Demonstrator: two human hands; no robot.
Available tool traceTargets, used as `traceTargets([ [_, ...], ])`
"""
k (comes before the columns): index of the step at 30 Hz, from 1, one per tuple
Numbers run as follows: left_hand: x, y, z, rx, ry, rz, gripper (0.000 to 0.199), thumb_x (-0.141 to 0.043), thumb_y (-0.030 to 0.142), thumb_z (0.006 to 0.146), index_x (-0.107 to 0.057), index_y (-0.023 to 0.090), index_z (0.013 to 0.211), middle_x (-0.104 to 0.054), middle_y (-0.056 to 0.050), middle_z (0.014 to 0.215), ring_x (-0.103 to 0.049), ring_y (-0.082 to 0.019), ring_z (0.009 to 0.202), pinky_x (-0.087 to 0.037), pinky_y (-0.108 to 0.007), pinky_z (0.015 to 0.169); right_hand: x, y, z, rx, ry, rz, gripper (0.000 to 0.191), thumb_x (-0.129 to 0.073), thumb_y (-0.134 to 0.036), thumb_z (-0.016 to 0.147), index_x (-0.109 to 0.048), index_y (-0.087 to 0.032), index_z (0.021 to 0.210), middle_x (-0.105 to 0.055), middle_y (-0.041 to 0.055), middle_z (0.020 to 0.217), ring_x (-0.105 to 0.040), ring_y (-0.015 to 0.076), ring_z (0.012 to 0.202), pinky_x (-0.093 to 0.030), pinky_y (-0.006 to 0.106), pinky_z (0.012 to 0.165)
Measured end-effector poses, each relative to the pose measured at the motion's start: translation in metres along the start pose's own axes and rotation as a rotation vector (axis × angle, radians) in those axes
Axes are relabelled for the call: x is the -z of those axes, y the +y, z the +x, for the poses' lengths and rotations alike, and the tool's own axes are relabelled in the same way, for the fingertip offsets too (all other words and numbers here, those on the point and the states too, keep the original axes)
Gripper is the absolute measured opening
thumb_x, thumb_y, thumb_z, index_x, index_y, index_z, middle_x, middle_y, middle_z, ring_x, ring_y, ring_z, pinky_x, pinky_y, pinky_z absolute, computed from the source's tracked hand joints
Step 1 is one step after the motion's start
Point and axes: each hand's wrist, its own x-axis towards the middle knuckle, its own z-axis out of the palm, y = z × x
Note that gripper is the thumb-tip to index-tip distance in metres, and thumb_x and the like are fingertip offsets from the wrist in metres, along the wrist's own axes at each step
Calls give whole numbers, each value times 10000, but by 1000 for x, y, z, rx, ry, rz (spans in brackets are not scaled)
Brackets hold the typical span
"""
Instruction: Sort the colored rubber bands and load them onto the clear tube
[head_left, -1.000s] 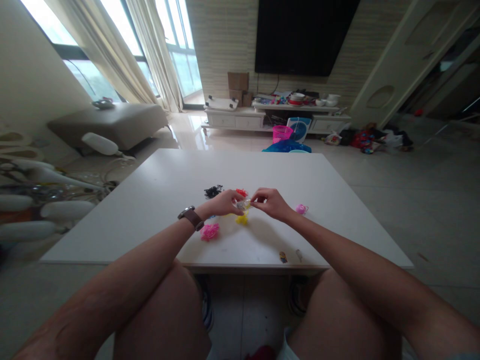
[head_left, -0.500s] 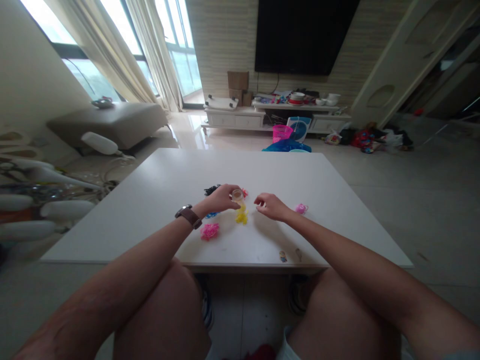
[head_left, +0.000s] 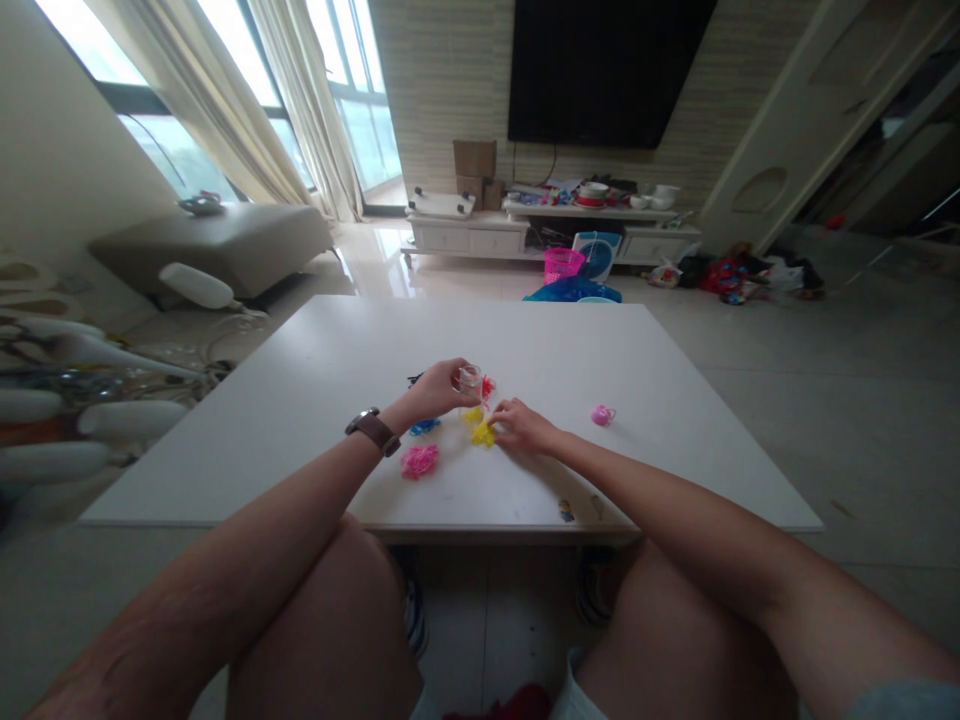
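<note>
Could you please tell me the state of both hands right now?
Left hand: closed around a small clear container.
Right hand: at the yellow pile; whether it grips anything cannot be told.

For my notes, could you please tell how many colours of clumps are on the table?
5: pink nearest; blue beyond; black partly behind the left hand; red beside the clear container; yellow by the right hand; more may be hidden.

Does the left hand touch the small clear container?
Touching: the head view shows the left hand holding the clear container, no gap between them.
</note>
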Motion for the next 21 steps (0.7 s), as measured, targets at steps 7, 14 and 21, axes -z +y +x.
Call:
traceTargets([
  [7, 3, 4, -2, 25, 3, -59, 304, -776, 278, 638, -637, 146, 873, -631, 9, 743, -554, -122, 671, -422, -245, 614, -2, -1, 2, -39, 51, 5, 134, -705, -71, 760, -708, -172, 849, -645, 55, 957, -570, 192, 956, -445, 286, 854],
  [14, 8, 2, -3, 52, -8, -113, 295, -789, 277, 637, -618, 149, 840, -638, 3, 743, -572, -128, 675, -439, -249, 625, -3, -1, 3, -52, -31, -14, 142, -717, -140, 797, -733, -158, 937, -640, 89, 1023, -588, 202, 972, -450, 282, 856],
  [21, 7, -4, -2, 39, -11, -75, 287, -788, 304, 646, -626, 149, 825, -641, 1, 740, -574, -130, 672, -443, -253, 625, 7, 8, 3, -80, -63, -18, 90, -695, -65, 779, -726, -149, 783, -658, 65, 910, -591, 159, 828, -425, 232, 732],
])
